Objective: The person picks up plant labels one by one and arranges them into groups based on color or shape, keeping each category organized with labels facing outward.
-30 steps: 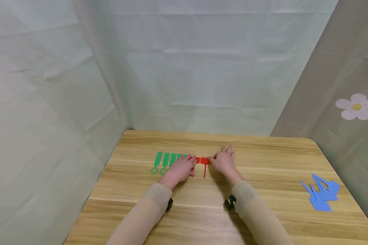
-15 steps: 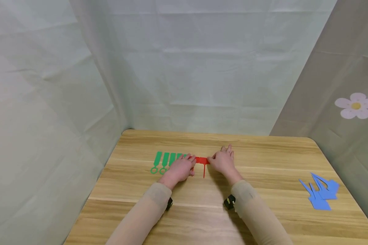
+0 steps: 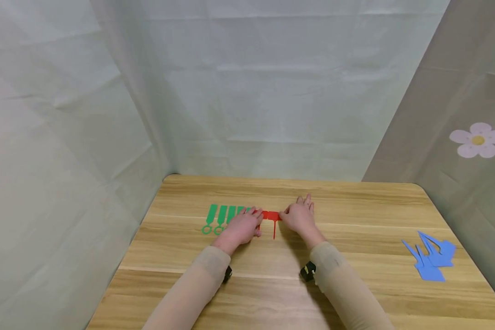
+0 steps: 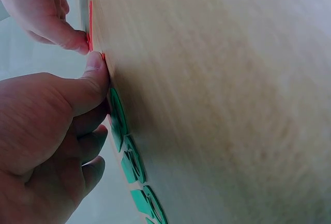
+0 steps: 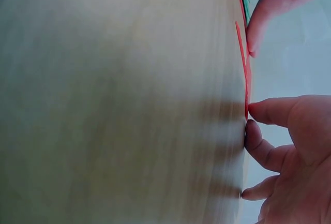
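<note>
Both hands rest on the wooden table (image 3: 272,293): the left hand (image 3: 241,228) presses its thumb down on one end of the red tag (image 3: 272,216) lying flat mid-table, the right hand (image 3: 299,217) touches the other end with thumb and fingertip, and neither is curled round it. The tag is thin and flat, so a slight sideways push could, I judge, slide it over its neighbour or knock the row crooked. The green tags (image 3: 220,217) sit touching the left hand, and the blue tags (image 3: 431,256) lie well apart by the right edge, with nothing between them and the hands.
</note>
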{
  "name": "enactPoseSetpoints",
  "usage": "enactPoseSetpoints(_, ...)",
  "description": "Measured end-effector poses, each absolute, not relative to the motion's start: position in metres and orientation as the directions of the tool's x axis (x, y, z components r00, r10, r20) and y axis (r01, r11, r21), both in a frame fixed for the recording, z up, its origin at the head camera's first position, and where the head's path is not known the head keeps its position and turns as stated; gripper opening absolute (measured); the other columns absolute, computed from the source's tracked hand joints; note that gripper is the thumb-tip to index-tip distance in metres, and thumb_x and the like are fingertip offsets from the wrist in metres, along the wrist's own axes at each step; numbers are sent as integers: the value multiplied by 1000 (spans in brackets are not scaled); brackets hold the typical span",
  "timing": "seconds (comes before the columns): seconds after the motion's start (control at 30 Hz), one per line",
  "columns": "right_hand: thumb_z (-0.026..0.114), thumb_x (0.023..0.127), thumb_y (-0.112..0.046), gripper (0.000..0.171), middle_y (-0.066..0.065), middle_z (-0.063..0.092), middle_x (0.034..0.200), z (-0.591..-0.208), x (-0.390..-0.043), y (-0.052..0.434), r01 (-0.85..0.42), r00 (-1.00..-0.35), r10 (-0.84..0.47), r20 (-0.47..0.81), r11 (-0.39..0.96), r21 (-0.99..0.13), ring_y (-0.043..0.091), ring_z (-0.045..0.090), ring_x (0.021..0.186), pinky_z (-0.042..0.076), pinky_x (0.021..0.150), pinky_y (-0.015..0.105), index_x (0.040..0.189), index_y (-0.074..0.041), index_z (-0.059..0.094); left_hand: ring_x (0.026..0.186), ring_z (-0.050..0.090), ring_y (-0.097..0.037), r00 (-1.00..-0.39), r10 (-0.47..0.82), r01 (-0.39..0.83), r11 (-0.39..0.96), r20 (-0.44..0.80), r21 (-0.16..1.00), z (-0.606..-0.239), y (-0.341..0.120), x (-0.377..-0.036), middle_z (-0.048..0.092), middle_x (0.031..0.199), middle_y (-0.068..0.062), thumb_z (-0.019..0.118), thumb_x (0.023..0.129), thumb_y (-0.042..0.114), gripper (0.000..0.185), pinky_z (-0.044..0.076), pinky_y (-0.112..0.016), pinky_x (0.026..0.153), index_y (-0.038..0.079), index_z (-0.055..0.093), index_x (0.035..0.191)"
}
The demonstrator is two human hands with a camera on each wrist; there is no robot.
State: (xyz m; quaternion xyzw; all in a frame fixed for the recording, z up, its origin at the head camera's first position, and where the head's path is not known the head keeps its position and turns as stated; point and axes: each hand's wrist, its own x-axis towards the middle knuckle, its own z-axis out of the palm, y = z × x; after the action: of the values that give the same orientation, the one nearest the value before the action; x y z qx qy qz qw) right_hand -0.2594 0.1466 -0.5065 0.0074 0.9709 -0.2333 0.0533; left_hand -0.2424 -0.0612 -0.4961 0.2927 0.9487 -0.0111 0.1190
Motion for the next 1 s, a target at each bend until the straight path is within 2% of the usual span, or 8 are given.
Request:
enactPoseSetpoints(0.27, 70, 102, -39, 36, 44, 27, 163, -508, -260, 147, 37, -995, -11, -104, 893, -449, 61, -2, 157, 3, 128, 69, 90, -8, 83, 160, 30, -28, -801, 547, 553, 832, -242, 48, -495, -61, -243, 39, 171, -7, 69, 105, 35, 63, 23, -48, 130, 9, 52, 160)
enactPoseSetpoints(0.67, 67, 103, -38, 37, 44, 25, 164, -508, -261, 148, 42, -997, 3, -83, 881, -471, 61, -2, 157, 3, 128, 68, 81, -10, 76, 159, 32, -28, -807, 558, 570, 822, -192, -6, -499, -61, -240, 44, 168, -9, 68, 107, 32, 60, 28, -49, 129, 6, 52, 159)
enactPoseSetpoints(1.0, 68, 103, -36, 33, 44, 27, 163, -504, -262, 149, 31, -999, 6, -54, 876, -481, 63, 0, 156, 4, 127, 71, 96, -6, 81, 161, 28, -28, -805, 568, 576, 817, -174, 3, -500, -61, -240, 43, 168, -9, 66, 109, 29, 60, 26, -50, 129, 5, 49, 161)
